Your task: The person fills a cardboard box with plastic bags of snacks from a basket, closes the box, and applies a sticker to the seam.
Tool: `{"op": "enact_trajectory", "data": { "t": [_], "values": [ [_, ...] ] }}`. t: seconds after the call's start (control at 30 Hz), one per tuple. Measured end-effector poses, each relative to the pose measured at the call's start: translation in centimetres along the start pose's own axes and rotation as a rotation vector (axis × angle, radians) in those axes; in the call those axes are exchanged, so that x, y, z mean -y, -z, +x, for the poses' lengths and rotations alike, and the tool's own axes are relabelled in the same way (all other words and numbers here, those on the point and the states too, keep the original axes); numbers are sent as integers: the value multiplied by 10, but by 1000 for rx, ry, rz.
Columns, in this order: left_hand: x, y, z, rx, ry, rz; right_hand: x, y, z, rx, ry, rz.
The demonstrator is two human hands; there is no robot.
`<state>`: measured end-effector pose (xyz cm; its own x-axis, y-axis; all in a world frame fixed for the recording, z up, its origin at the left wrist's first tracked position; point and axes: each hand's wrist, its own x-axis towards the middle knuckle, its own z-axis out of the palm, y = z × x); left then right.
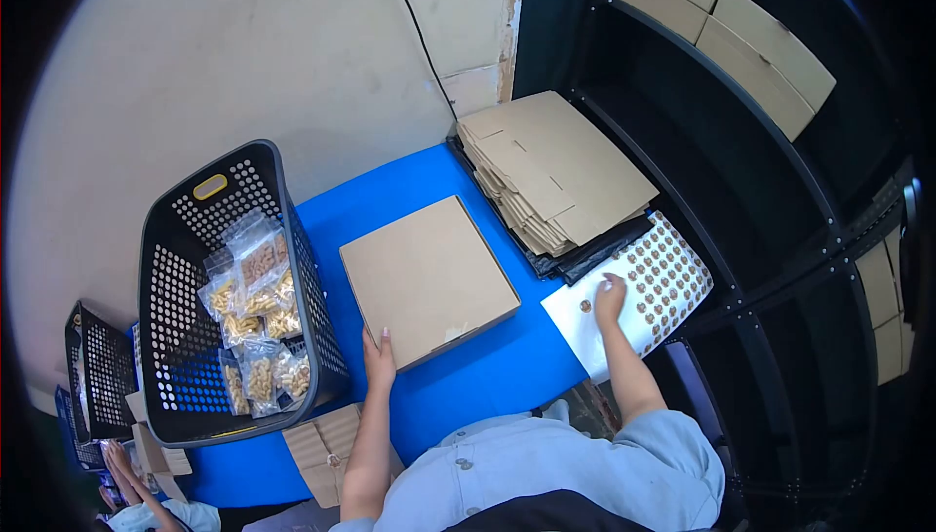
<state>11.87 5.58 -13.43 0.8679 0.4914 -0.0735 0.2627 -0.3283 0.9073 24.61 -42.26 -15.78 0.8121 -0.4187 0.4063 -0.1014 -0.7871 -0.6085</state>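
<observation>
A closed brown cardboard box (pixel 429 278) lies on the blue table, with a strip of clear tape at its front edge. My left hand (pixel 379 358) holds the box's near left corner, thumb on top and fingers at the side. My right hand (pixel 610 300) is over a white sheet of round brown stickers (pixel 668 278), its fingers pinched together near a single sticker (pixel 586 306); whatever is between the fingertips is too small to make out. The left part of the sheet is bare of stickers.
A black basket (pixel 322 337) with bagged snacks (pixel 261 381) stands left. Flattened cardboard (pixel 561 166) is stacked behind the sheet. Black shelves (pixel 673 132) with boxes (pixel 760 64) are at right. Another person's hands (pixel 122 473) show lower left, near a smaller basket (pixel 102 376).
</observation>
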Motion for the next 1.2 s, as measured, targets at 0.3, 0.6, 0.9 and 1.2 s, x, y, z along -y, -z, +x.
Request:
{"op": "enact_trajectory", "data": {
  "t": [0.3, 0.6, 0.9, 1.2],
  "values": [
    [1, 1, 0, 0, -34, 86, -65, 1, 57, 169, 103, -374],
    [6, 1, 1, 18, -63, 61, -74, -32, 87, 255, 91, -537],
    [7, -2, -1, -32, -17, 152, -61, -20, 111, 481, 77, -554],
    [-2, 0, -3, -18, 11, 144, -36, -17, 117, 530, 115, -638]
  ]
}}
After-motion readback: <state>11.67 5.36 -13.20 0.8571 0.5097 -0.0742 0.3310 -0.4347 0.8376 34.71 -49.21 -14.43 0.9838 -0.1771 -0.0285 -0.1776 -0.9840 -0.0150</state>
